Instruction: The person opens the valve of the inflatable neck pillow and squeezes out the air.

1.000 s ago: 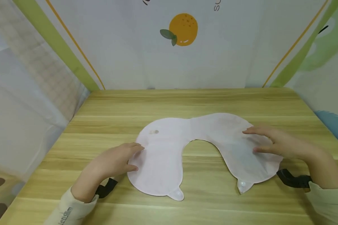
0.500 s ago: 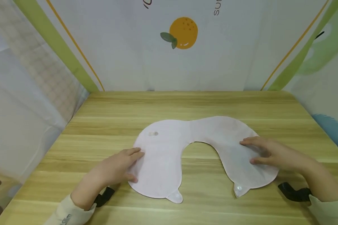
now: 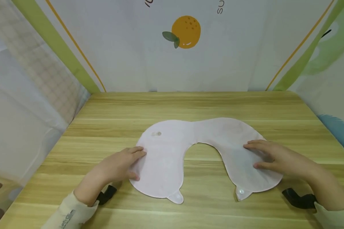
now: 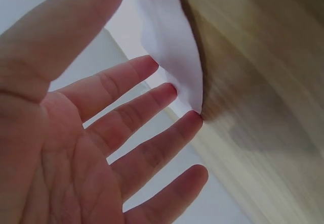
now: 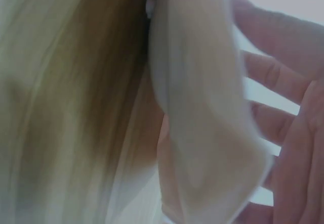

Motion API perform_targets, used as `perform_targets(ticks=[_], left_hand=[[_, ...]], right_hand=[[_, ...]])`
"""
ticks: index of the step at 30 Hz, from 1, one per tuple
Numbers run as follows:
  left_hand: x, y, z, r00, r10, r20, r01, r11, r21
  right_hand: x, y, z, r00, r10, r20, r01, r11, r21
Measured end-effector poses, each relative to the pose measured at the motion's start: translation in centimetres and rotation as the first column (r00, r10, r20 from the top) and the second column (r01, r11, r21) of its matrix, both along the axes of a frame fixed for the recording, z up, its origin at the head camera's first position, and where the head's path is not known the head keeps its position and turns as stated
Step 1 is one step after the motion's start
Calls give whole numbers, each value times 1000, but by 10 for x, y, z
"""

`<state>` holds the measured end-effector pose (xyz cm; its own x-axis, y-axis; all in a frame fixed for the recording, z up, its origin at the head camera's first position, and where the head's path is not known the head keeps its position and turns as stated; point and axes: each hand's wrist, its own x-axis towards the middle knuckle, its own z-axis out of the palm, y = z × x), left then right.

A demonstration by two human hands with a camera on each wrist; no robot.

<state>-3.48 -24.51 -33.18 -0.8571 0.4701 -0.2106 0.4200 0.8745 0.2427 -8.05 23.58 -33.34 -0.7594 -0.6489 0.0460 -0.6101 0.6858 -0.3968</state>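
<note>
A flat, pale pinkish-white U-shaped neck pillow (image 3: 161, 162) lies on the wooden table, its opening facing the person. It has a small clear valve (image 3: 157, 134) on the left lobe and a snap tab (image 3: 176, 197) at each end. My left hand (image 3: 118, 167) rests at the outer edge of the left lobe, fingers extended. In the left wrist view, the fingertips touch the pillow's edge (image 4: 177, 42). Over the right lobe lies my right hand (image 3: 278, 159), fingers spread and loosely bent. The right wrist view shows the lobe (image 5: 202, 97) covering parts of those fingers.
The wooden table (image 3: 189, 105) reaches back to a white curtain (image 3: 126, 57) printed with an orange fruit. Light cloth hangs on both sides. A black band piece (image 3: 106, 194) sits under the left wrist, with a similar black piece (image 3: 299, 199) under the right.
My right hand has come toward the person and slightly left, down onto the right lobe. That lobe's end has shifted slightly left. The left hand stays at its edge.
</note>
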Motion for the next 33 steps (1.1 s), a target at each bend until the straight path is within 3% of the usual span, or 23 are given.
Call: perform_targets(ticks=[4,10,22,33], left_hand=[[-3,0,0,1000,-9,-10,9,1000,-7],[-9,-1,-2,1000,-23,-14,23,1000,-6],[-22,-5,-6,999,-39,0,39,999,0],[-35,-8,-3,999,-42,30,43,999,-20]], right_hand=[[1,-3,3,999,-9,-43,12,999,49],[-2,-7,7,999,-47,-6,47,995,93],[-10,-10,4,1000,4,-18,-3,998,59],[-20,-15,6,999,9,39,-11,999,43]])
